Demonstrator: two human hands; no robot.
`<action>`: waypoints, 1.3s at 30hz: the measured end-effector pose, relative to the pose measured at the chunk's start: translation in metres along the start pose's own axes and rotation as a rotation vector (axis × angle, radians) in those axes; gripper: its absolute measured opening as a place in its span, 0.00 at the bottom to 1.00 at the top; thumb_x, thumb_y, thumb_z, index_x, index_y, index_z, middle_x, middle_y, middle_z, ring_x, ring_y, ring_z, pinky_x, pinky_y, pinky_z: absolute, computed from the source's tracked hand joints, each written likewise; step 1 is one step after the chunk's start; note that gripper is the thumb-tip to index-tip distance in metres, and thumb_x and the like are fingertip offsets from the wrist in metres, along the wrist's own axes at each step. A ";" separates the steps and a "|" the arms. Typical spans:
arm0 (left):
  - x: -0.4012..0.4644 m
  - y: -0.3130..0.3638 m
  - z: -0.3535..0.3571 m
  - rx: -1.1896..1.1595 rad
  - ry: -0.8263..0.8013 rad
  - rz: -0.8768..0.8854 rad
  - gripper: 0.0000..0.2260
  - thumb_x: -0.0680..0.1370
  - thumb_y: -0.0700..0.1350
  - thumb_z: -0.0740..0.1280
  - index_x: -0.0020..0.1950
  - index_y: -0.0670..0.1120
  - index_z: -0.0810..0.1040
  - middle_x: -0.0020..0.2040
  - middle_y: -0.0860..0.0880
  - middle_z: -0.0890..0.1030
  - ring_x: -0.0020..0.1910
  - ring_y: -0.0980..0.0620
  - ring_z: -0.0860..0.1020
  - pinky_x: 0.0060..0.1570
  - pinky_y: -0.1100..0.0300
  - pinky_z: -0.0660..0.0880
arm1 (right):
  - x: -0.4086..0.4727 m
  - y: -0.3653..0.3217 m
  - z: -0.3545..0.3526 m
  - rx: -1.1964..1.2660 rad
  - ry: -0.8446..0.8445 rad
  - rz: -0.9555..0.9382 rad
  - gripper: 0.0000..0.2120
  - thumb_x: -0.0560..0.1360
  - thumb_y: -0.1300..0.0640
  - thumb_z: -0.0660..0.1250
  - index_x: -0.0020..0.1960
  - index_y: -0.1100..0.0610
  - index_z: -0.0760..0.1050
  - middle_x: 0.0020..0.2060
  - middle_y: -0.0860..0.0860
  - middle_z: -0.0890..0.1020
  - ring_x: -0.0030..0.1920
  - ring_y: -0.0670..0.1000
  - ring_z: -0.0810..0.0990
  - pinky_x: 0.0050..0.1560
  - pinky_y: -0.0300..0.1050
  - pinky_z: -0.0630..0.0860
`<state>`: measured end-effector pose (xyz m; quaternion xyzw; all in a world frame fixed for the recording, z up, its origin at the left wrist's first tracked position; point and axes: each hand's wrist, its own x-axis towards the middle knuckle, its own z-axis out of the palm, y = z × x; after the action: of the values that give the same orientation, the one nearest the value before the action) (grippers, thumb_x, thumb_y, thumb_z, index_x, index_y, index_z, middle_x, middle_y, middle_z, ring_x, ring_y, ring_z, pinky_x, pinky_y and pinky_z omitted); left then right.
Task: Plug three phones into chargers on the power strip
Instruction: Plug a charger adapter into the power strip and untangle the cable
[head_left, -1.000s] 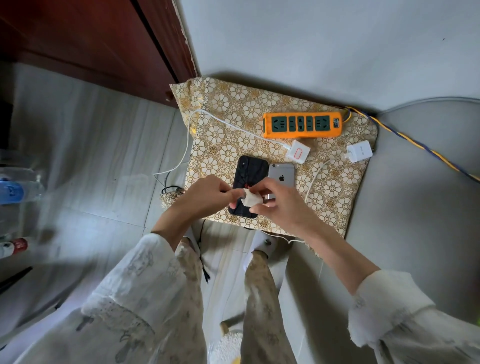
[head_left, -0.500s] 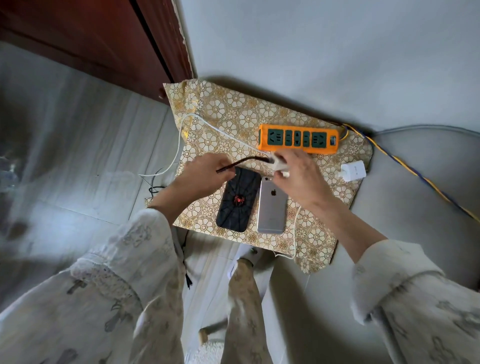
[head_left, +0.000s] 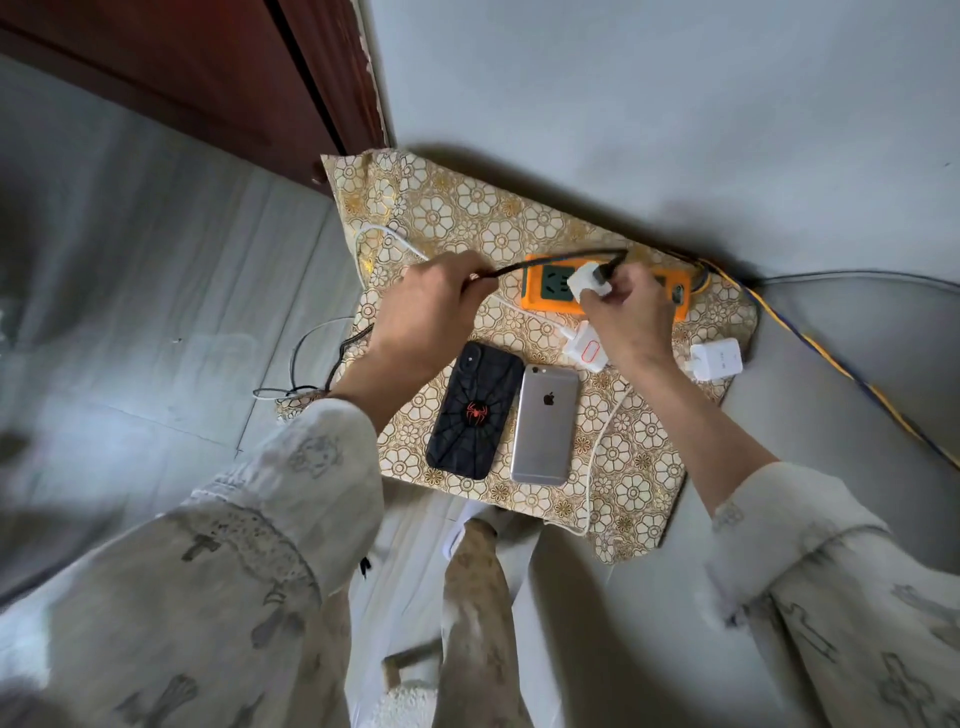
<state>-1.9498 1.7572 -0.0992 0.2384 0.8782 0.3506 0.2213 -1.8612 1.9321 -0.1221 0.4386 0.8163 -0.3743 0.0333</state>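
Observation:
An orange power strip (head_left: 545, 291) lies at the back of a gold flowered mat (head_left: 467, 208). My right hand (head_left: 623, 317) grips a white charger plug (head_left: 587, 280) right over the strip's sockets; whether its prongs are in a socket is hidden. A black braided cable (head_left: 561, 258) runs from that plug to my left hand (head_left: 431, 306), which pinches it. Two phones lie face down side by side near the mat's front: a black one with a red spider (head_left: 475, 410) and a silver one (head_left: 545, 423).
A white charger with a red outline (head_left: 589, 349) lies beside my right wrist, and another white charger (head_left: 719, 358) sits at the mat's right edge. White and black cables trail off the mat's left side. A blue-yellow cord (head_left: 831, 358) runs right. A wooden cabinet (head_left: 208, 62) stands at the back left.
Both hands have moved away from me, from over the phones to the power strip. My right hand carried the white plug there, and the black cable now stretches between my hands.

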 end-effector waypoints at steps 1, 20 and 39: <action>-0.002 -0.008 0.001 0.013 -0.031 -0.032 0.08 0.77 0.45 0.63 0.53 0.45 0.78 0.47 0.46 0.82 0.42 0.47 0.78 0.48 0.51 0.76 | 0.000 -0.001 0.002 0.045 0.008 0.039 0.08 0.71 0.60 0.69 0.48 0.59 0.72 0.43 0.53 0.79 0.38 0.47 0.77 0.33 0.29 0.72; -0.046 -0.071 -0.014 0.092 -0.113 -0.214 0.08 0.76 0.44 0.65 0.52 0.44 0.80 0.49 0.44 0.82 0.48 0.43 0.79 0.50 0.50 0.74 | 0.003 0.000 0.016 0.311 0.015 0.273 0.13 0.73 0.60 0.67 0.53 0.68 0.74 0.48 0.60 0.82 0.44 0.54 0.82 0.48 0.45 0.80; -0.031 -0.095 0.025 0.586 -0.448 -0.189 0.48 0.71 0.55 0.68 0.72 0.47 0.31 0.74 0.48 0.31 0.73 0.47 0.34 0.72 0.52 0.40 | 0.003 -0.013 0.021 -0.255 -0.107 -0.079 0.12 0.74 0.56 0.64 0.45 0.65 0.75 0.38 0.57 0.81 0.36 0.56 0.79 0.38 0.47 0.78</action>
<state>-1.9367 1.6916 -0.1775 0.2802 0.8891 0.0020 0.3619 -1.8782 1.9163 -0.1304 0.3778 0.8708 -0.2916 0.1176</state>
